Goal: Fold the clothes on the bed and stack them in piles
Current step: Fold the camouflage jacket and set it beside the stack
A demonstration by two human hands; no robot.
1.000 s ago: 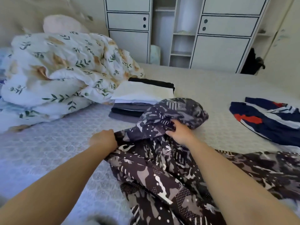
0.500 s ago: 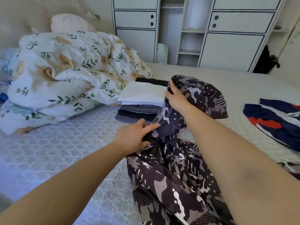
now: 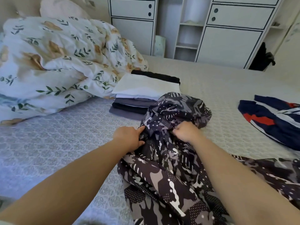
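Both hands on a dark camo-patterned garment (image 3: 164,176) spread across the near part of the bed (image 3: 56,140). Left hand (image 3: 128,137) grasps a fold at the garment's left edge, thumb on top, other fingers tucked under the cloth. Right hand (image 3: 186,132) is clenched around a bunch of the same fabric, knuckles up. Between and beyond the 2 hands the cloth is bunched into a rumpled mound; the rest trails toward the camera and off to the right.

Just behind the mound, a folded pile (image 3: 142,93): white piece on top, grey and black layers under it, looks like about 5 items but the edges blur. Mound appears to touch the pile's near right corner.

Navy garment with red and white stripes (image 3: 274,120) lies unfolded at far right, well apart. Floral duvet (image 3: 56,62) heaped at left, against the pile. White wardrobe (image 3: 227,38) behind the bed.
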